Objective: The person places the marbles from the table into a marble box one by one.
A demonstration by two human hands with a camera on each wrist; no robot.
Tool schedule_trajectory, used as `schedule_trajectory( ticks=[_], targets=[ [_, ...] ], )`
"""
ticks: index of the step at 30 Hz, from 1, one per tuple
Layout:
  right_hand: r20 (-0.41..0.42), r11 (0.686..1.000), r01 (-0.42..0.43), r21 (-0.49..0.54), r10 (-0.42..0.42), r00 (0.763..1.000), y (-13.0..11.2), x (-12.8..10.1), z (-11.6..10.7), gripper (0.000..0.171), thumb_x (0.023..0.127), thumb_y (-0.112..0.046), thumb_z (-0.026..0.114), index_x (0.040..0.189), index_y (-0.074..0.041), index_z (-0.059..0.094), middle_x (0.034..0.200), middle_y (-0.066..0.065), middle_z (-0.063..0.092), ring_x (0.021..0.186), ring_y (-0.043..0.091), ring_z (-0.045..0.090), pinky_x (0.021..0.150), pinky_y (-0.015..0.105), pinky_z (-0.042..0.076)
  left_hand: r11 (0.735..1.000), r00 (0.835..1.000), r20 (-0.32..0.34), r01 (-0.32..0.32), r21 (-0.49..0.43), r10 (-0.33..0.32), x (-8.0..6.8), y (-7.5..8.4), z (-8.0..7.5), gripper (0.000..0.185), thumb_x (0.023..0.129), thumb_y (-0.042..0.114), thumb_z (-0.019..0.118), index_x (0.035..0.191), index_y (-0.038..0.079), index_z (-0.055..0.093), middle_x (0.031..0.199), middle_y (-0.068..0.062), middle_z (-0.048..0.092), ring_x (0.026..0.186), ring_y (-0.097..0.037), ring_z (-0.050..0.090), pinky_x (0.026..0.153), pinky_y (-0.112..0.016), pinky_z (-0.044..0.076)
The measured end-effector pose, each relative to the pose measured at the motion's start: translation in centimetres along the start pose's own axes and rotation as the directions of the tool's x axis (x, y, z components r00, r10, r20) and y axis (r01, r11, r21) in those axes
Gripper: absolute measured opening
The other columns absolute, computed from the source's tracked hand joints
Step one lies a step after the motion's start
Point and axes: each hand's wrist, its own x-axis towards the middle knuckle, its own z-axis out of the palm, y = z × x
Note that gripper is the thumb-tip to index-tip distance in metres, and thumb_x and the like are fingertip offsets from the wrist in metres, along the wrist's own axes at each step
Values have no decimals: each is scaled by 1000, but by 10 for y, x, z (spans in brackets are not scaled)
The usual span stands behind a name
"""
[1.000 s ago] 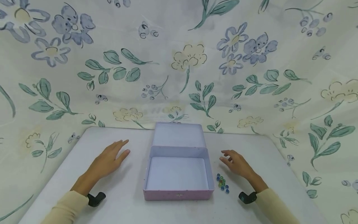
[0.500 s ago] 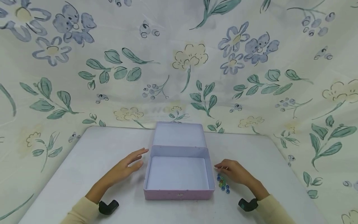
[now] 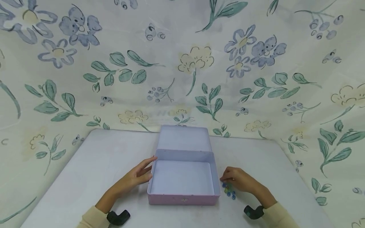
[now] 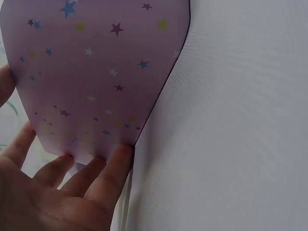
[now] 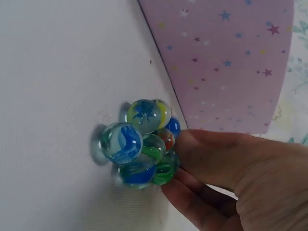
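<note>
wht tbl point(image 3: 114, 148), l grip point(image 3: 132, 180) touching box point(image 3: 168, 199), r grip point(image 3: 241, 180) at marbles point(image 5: 150, 148)

A pale backdrop point(image 3: 176, 38) printed with blue flowers, green leafy sprigs and cream blossoms fills the upper half of the frame and runs down both sides. Across the lower half spreads a white table point(image 3: 114, 148), softly lit, its far corners rounded.

From where I stand, soft, even light washes the table point(image 3: 114, 145), leaving a faint shadow by the left hand point(image 3: 135, 178). Both wrist views look dimmer and greyer; small glints dot the marbles point(image 5: 126, 144). The patterned cloth point(image 3: 168, 57) stretches toward the head view's edges.
</note>
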Motion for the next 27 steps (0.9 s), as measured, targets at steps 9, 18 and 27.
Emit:
schedule_trajectory(
  ticks=[9,18,27],
  targets=[
    [-14,999,-9,-47,8,1000,-4,2,1,17,85,5,72,99,-1,78,92,0,69,84,8,67,73,16,57,1000,1000,8,3,-13,-3,0,2,2,63,104,17,49,160,19,19,169,-17,4,147,-59,9,113,-72,26],
    [-56,997,-41,-66,37,998,-3,2,4,15,86,5,70,98,-2,78,91,0,69,84,7,67,74,17,57,999,1000,6,22,-26,-22,-1,2,4,63,105,19,48,160,22,19,169,-16,1,149,-55,7,114,-70,26],
    [-61,1000,-21,-23,19,998,3,0,-3,16,86,2,72,99,-4,78,92,-1,70,85,8,68,73,17,57,999,999,31,-19,-39,20,-3,-3,3,69,103,13,50,162,21,14,169,-17,-2,148,-57,6,114,-73,21]
  ],
)
